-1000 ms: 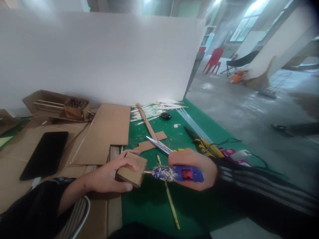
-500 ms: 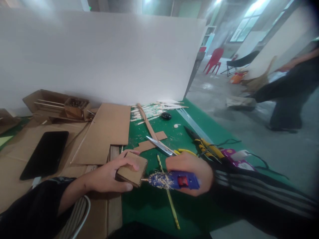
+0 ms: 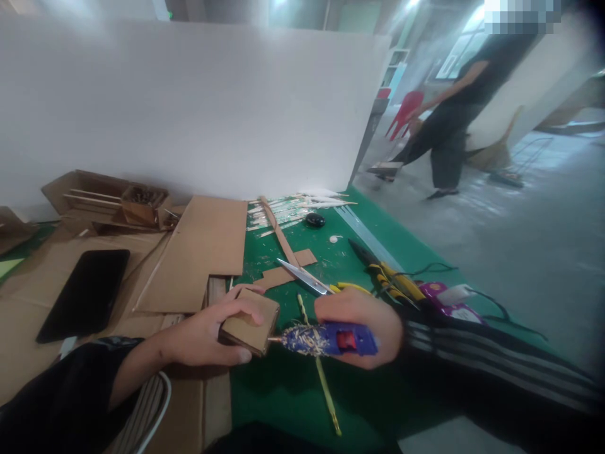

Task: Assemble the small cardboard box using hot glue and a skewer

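Well left of the box lies a phone [image 3: 84, 295], on cardboard [image 3: 21, 321]. The left hand [image 3: 203, 337] has closed round the box [image 3: 254, 317] from its left, fingers over the top, thumb along the near side. Just right of the box is the glue gun [image 3: 309, 340], its long axis running left to right and its nozzle [image 3: 275, 340] aimed at the box's right edge; whether the tip touches cannot be told. Right of the box, a pencil [image 3: 326, 391] crosses beneath the gun, and scissors [image 3: 305, 279] lie beyond it. The right hand [image 3: 362, 309], farther from the box than the left, is wrapped firmly around the gun's rear. Pliers [image 3: 385, 274] lie farthest right of the box.
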Demonstrator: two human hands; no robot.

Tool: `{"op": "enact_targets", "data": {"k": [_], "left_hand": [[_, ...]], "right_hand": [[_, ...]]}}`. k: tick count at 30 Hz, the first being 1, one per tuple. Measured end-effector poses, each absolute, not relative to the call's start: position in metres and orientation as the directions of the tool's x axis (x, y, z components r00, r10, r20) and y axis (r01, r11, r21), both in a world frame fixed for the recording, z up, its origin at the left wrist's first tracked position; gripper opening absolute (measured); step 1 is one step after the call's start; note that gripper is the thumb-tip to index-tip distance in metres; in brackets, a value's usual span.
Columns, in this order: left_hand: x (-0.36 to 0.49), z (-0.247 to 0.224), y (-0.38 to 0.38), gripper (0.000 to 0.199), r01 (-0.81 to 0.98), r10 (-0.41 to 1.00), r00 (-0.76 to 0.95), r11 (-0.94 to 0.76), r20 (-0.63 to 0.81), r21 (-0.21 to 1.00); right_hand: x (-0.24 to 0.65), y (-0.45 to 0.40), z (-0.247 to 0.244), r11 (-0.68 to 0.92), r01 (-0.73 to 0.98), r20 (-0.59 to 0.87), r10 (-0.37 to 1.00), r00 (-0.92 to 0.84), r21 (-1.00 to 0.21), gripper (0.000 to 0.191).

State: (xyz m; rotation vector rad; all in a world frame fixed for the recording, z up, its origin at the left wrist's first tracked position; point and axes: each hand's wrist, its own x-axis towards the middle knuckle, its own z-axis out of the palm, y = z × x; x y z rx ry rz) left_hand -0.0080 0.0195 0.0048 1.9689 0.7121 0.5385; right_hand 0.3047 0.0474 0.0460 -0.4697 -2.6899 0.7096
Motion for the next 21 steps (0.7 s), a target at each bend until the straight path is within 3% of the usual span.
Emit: {"op": "enact_targets", "data": {"k": [14, 21], "left_hand": [[-0.007, 0.004, 0.020, 0.043, 0.256, 0.670, 0.737, -0.398, 0.089, 0.881], [-0.007, 0.005, 0.020, 0.042, 0.260, 0.670, 0.737, -0.404, 0.090, 0.877]], "right_hand": [[0.309, 0.054, 0.036, 0.852, 0.212, 0.281, 0.378, -0.882, -0.479, 0.020], [0.309, 0.055, 0.041, 0.821, 0.212, 0.267, 0.400, -0.877, -0.531, 0.018]]}}
